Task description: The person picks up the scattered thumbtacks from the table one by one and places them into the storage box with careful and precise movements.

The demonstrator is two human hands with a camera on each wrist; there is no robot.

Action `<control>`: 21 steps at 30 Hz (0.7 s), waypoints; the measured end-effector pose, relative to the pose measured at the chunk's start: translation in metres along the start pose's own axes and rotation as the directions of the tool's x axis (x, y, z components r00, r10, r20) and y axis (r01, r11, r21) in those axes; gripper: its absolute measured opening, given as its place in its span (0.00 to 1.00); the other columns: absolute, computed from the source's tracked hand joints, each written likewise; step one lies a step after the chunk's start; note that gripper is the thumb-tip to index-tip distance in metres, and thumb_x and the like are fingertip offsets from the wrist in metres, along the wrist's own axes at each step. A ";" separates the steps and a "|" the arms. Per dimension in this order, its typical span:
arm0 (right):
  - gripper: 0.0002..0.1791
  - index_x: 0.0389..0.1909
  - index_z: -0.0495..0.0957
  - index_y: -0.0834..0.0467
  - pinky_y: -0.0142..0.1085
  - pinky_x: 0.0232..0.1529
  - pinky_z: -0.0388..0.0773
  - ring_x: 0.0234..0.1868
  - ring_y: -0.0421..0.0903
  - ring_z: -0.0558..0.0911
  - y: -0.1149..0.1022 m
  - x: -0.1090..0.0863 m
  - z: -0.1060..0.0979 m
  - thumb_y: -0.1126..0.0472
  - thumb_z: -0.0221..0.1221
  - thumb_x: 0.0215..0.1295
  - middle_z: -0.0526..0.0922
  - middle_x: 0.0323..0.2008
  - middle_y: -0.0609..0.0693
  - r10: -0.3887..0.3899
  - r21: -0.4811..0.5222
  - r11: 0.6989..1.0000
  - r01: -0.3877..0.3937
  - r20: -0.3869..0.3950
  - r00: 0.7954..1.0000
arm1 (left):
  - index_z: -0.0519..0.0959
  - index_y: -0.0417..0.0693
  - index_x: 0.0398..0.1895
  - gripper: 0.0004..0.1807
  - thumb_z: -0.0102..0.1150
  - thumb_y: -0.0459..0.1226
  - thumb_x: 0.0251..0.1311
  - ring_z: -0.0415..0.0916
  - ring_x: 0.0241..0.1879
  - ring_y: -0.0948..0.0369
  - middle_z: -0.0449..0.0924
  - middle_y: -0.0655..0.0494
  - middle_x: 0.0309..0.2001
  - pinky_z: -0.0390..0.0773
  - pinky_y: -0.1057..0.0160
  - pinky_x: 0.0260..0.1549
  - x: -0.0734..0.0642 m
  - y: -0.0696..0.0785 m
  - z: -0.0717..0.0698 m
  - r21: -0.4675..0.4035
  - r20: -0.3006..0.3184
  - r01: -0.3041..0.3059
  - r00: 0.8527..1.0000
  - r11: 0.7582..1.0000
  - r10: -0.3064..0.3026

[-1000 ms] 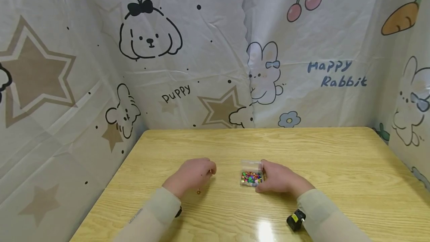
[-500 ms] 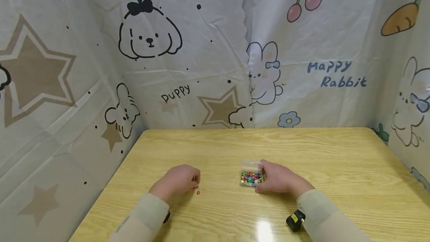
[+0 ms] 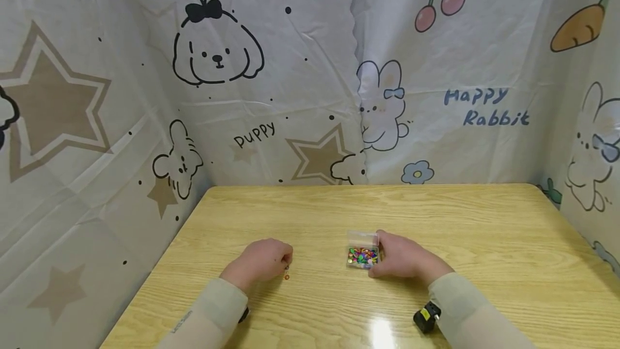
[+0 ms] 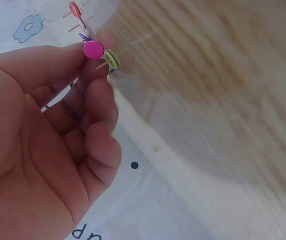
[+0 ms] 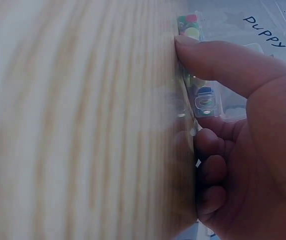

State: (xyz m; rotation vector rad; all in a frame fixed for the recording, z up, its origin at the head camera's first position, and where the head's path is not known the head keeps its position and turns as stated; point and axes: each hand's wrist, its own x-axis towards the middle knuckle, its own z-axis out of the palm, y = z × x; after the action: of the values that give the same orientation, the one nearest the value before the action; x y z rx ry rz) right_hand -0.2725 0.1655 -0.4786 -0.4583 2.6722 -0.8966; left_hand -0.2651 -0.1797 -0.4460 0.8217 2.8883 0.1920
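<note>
In the head view my left hand [image 3: 263, 259] is low over the table, fingertips beside a short row of thumbtacks [image 3: 287, 277]. The left wrist view shows thumb and index finger pinching at a pink thumbtack [image 4: 93, 49]. Close by are a green thumbtack [image 4: 111, 59] and a red thumbtack [image 4: 75, 9], with a purple one partly hidden between. My right hand [image 3: 399, 255] grips the right side of a small clear plastic box [image 3: 362, 238], thumb at the front and fingers behind. Its lid is up, and many-coloured thumbtacks fill it.
The wooden table [image 3: 319, 306] runs back to a patterned cloth [image 3: 310, 69] that hangs behind it and along both sides. A black wrist device [image 3: 426, 318] sits under the right sleeve.
My left hand moved left and toward me, uncovering more of the thumbtack row, then shifted slightly back to the right. The right hand and the box stayed in place.
</note>
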 end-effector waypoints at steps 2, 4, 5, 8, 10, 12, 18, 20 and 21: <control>0.32 0.49 0.71 0.51 0.46 0.45 0.74 0.37 0.44 0.75 0.000 0.000 0.000 0.48 0.77 0.46 0.78 0.38 0.44 0.001 -0.003 1.000 -0.001 -0.001 1.000 | 0.76 0.56 0.26 0.13 0.58 0.30 0.66 0.67 0.25 0.64 0.72 0.66 0.26 0.71 0.60 0.29 0.001 0.000 0.001 0.017 -0.005 -0.002 1.000 1.000 0.002; 0.32 0.49 0.71 0.51 0.46 0.45 0.74 0.37 0.44 0.75 0.000 0.000 0.000 0.48 0.77 0.46 0.78 0.38 0.44 0.002 -0.003 1.000 -0.002 -0.002 1.000 | 0.75 0.57 0.26 0.13 0.58 0.31 0.67 0.66 0.25 0.64 0.71 0.66 0.26 0.71 0.60 0.28 0.002 0.000 0.002 0.032 -0.016 -0.003 1.000 0.999 0.003; 0.32 0.49 0.71 0.51 0.46 0.45 0.74 0.37 0.44 0.75 0.000 -0.001 0.000 0.48 0.77 0.46 0.78 0.38 0.44 0.001 -0.004 1.000 -0.001 -0.002 1.000 | 0.74 0.57 0.26 0.12 0.58 0.32 0.67 0.66 0.25 0.64 0.70 0.66 0.26 0.71 0.61 0.28 0.003 0.001 0.003 0.040 -0.021 -0.003 1.000 0.999 0.004; 0.32 0.50 0.71 0.51 0.46 0.45 0.74 0.37 0.44 0.75 0.000 -0.001 0.000 0.48 0.77 0.47 0.77 0.38 0.44 0.000 -0.005 1.000 0.000 -0.001 1.000 | 0.73 0.56 0.27 0.11 0.57 0.34 0.69 0.66 0.25 0.65 0.69 0.66 0.26 0.71 0.62 0.27 0.006 0.005 0.003 0.058 -0.047 -0.015 0.999 0.998 0.018; 0.33 0.50 0.71 0.51 0.46 0.45 0.74 0.37 0.44 0.75 -0.001 -0.001 0.000 0.48 0.77 0.47 0.77 0.38 0.44 0.000 -0.006 1.000 0.000 0.001 1.000 | 0.74 0.56 0.28 0.10 0.57 0.35 0.70 0.66 0.24 0.66 0.70 0.66 0.27 0.72 0.63 0.27 0.009 0.010 0.001 0.054 -0.058 -0.026 0.998 0.998 0.029; 0.33 0.51 0.71 0.51 0.46 0.45 0.74 0.37 0.44 0.75 -0.001 0.000 0.000 0.48 0.77 0.47 0.78 0.38 0.44 0.001 -0.007 1.000 -0.001 0.001 1.000 | 0.74 0.55 0.30 0.10 0.56 0.36 0.71 0.67 0.24 0.68 0.70 0.66 0.27 0.72 0.64 0.27 0.012 0.017 -0.001 0.051 -0.064 -0.044 0.997 0.998 0.047; 0.34 0.52 0.72 0.51 0.46 0.45 0.74 0.37 0.44 0.75 -0.001 -0.001 0.001 0.48 0.77 0.47 0.78 0.38 0.44 0.011 -0.007 1.000 -0.011 -0.002 1.000 | 0.73 0.55 0.30 0.10 0.55 0.35 0.71 0.66 0.22 0.68 0.70 0.68 0.25 0.71 0.66 0.25 0.029 0.042 0.001 0.068 -0.092 -0.114 0.989 0.991 0.120; 0.34 0.52 0.72 0.51 0.46 0.45 0.74 0.37 0.44 0.75 -0.001 -0.001 0.000 0.48 0.77 0.47 0.78 0.39 0.44 0.015 -0.005 1.000 -0.015 -0.003 1.000 | 0.73 0.56 0.29 0.10 0.55 0.35 0.70 0.65 0.22 0.68 0.69 0.68 0.24 0.70 0.67 0.24 0.035 0.051 0.004 0.091 -0.108 -0.144 0.982 0.985 0.154; 0.34 0.52 0.72 0.51 0.46 0.45 0.74 0.37 0.44 0.75 -0.002 -0.001 0.000 0.48 0.77 0.46 0.78 0.38 0.44 0.015 -0.002 1.000 -0.015 -0.004 1.000 | 0.73 0.56 0.29 0.10 0.55 0.35 0.70 0.65 0.22 0.68 0.69 0.68 0.24 0.69 0.67 0.24 0.039 0.056 0.006 0.102 -0.110 -0.155 0.980 0.983 0.166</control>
State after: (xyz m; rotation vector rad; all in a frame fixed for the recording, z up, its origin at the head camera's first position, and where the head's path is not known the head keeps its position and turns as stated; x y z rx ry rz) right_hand -0.2715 0.1645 -0.4775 -0.4361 2.6765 -0.8920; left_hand -0.2680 -0.1117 -0.4468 1.0976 2.9589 0.1275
